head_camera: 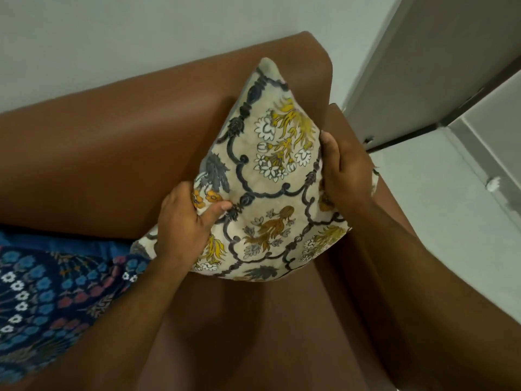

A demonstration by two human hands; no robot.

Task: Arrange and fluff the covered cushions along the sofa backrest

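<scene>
A cream cushion [265, 176] with grey scrollwork and yellow and white flowers stands on one corner on the brown sofa seat [239, 320], leaning toward the backrest [112, 142] near the sofa's right end. My left hand [183, 221] grips its left edge, thumb pressed into the front. On the cushion's right edge, my right hand [346, 167] is clamped with the fingers wrapped behind. A dark blue floral cushion [42, 292] lies on the seat at the lower left, partly under my left forearm.
The sofa's right armrest [338, 117] is just behind my right hand. A pale wall [141, 38] rises behind the backrest. To the right are a grey door or panel [423, 66] and light floor [451, 207].
</scene>
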